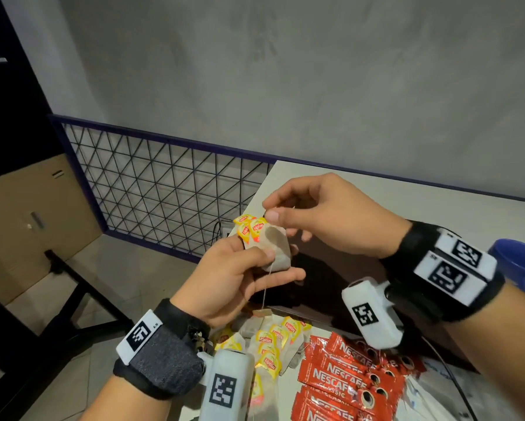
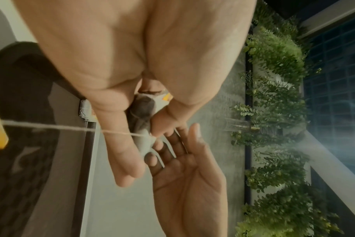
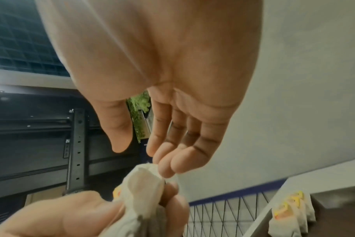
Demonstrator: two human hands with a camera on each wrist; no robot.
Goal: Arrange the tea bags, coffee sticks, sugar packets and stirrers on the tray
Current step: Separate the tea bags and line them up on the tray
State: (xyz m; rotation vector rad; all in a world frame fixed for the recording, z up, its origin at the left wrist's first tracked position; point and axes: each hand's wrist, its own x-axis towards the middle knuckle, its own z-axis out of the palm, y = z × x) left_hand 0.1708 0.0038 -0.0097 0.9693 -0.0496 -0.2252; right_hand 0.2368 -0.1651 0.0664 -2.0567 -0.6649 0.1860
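My left hand (image 1: 277,265) grips a bundle of tea bags (image 1: 277,250) with yellow Lipton tags (image 1: 250,227), held up above the dark brown tray (image 1: 346,268). My right hand (image 1: 268,209) pinches a string at the top of the bundle. That string (image 1: 265,287) hangs down to a tag just above the table. In the right wrist view the right fingers (image 3: 164,163) touch the top of the bundle (image 3: 144,184). More tea bags (image 1: 270,344) lie loose on the table, next to red Nescafe coffee sticks (image 1: 346,378). A few tea bags (image 3: 290,213) stand at the tray's edge (image 3: 338,202).
A blue cup (image 1: 522,262) stands at the right edge of the head view. The white table (image 1: 437,202) ends just left of the tea bags, with a wire-grid railing (image 1: 164,183) and floor beyond. A grey wall lies behind.
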